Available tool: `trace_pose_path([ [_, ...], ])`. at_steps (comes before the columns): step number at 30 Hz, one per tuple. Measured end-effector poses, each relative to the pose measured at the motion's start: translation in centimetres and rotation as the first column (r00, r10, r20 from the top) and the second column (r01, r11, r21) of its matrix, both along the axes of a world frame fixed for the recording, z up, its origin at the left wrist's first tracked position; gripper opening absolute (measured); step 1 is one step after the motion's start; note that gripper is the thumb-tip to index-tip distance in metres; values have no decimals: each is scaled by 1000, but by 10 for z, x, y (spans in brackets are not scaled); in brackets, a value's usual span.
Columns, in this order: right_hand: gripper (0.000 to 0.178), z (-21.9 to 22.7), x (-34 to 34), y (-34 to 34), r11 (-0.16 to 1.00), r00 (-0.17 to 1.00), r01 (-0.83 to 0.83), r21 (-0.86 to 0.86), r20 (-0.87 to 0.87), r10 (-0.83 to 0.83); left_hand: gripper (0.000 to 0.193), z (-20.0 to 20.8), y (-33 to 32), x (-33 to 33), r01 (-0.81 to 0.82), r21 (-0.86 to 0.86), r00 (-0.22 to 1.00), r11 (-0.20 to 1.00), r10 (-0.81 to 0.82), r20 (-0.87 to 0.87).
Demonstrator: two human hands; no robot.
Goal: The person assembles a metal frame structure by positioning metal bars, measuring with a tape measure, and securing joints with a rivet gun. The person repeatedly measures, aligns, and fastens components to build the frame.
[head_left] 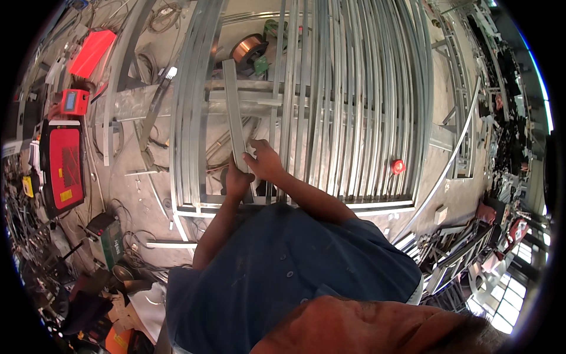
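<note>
both hands hold one short grey metal bar [234,112] that runs up and away from the person over a big frame of long metal bars [354,100]. the left hand [237,182] is clenched around the bar's near end from below, and the right hand [264,160] is closed on it just beside, fingers over the top edge. the far end of the bar reaches a cross piece of the frame, near a copper-coloured wire spool [249,49].

my guess at the risks: both grips sit at the one end, so the long free part could swing or dip and knock the frame or the spool. if the grip slackens, the bar could slide down through the gaps between the long bars and hit the floor [147,194]. the cut ends look sharp, so a slip could nick a finger. loose cables [132,215] on the floor at the left could catch a foot if the person steps that way.

as for packages and signs: a flat red box-shaped machine [63,168] lies at the far left with a small yellow label on its lower part. above it stands a smaller red box with a bluish screen [75,101], and higher up a bright red flat sheet [91,53]. a small round red thing [398,166] sits on the frame at the right. a green case [112,245] lies low on the left, and an orange carton [118,339] shows at the bottom edge; its print is too small to tell.
</note>
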State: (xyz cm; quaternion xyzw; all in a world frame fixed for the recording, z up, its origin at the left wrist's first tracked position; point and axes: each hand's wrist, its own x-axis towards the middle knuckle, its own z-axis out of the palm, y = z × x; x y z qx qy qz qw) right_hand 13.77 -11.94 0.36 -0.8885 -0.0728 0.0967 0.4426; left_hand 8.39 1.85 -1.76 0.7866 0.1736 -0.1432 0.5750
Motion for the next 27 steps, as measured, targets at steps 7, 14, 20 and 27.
trace_pose_path([
  [7, 53, -25, -4, -22, 977, 995, -93, -193, 3, 95, 103, -20, -3, 1, 112, 49, 994, 992, -111, -22],
  [14, 52, -1, 34, -32, 700, 743, -332, -632, 281, 607, 109, -47, -12, -11, 104, 104, 992, 989, -110, 56],
  [20, 45, -5, 68, -30, 449, 532, -384, -807, 204, 822, 108, -40, -15, -18, 130, 26, 991, 991, -130, -20],
  [27, 39, -17, 85, -21, 296, 416, -361, -884, 132, 900, 109, -39, -22, -15, 154, 22, 987, 988, -153, -54],
])
